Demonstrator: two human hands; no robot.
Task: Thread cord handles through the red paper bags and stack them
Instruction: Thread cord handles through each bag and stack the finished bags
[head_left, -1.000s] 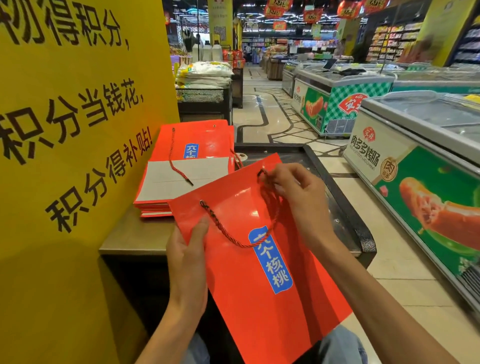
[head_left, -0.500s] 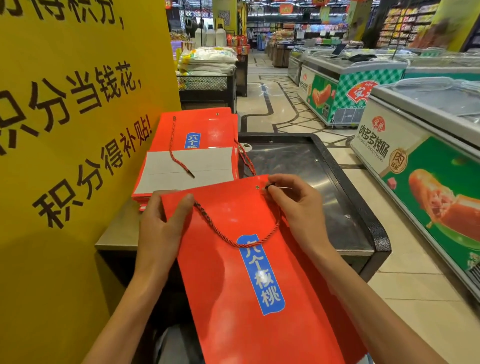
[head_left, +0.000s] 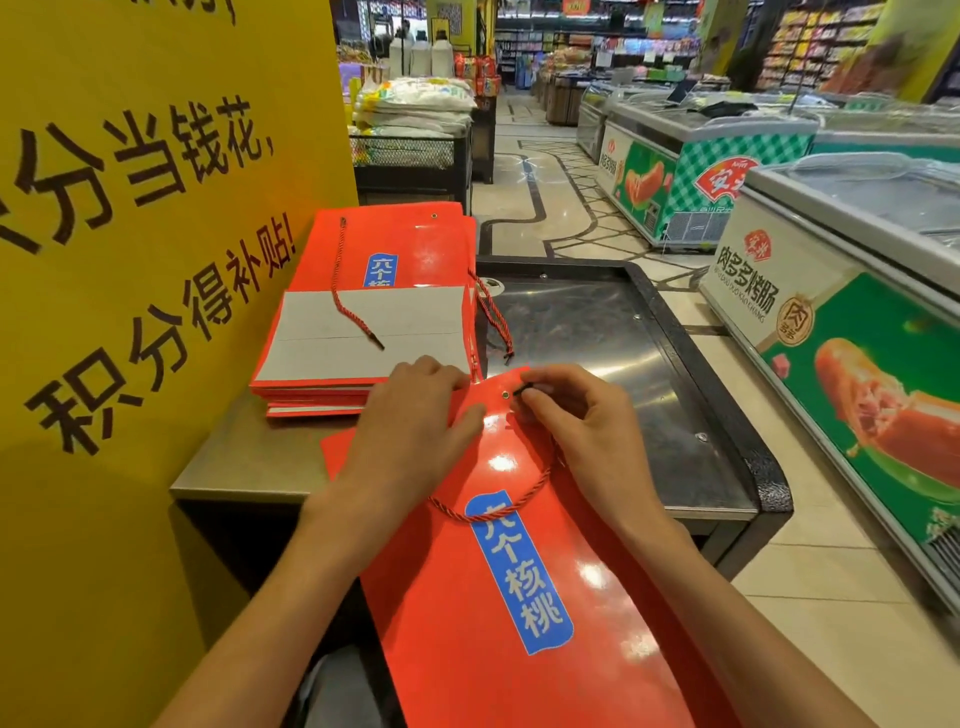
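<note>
Right hand (head_left: 576, 415) pinches cord tip (head_left: 523, 388) just right of eyelet (head_left: 506, 395), pointing leftward at it; left hand (head_left: 410, 431), flat and open, pins red paper bag (head_left: 519, 597)

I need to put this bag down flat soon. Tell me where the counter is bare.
Bare: the dark metal counter top right of the bag stack, up to its raised black rim. Crowded: the left side by the yellow sign, filled by the stack, and the near edge under the held bag.
</note>
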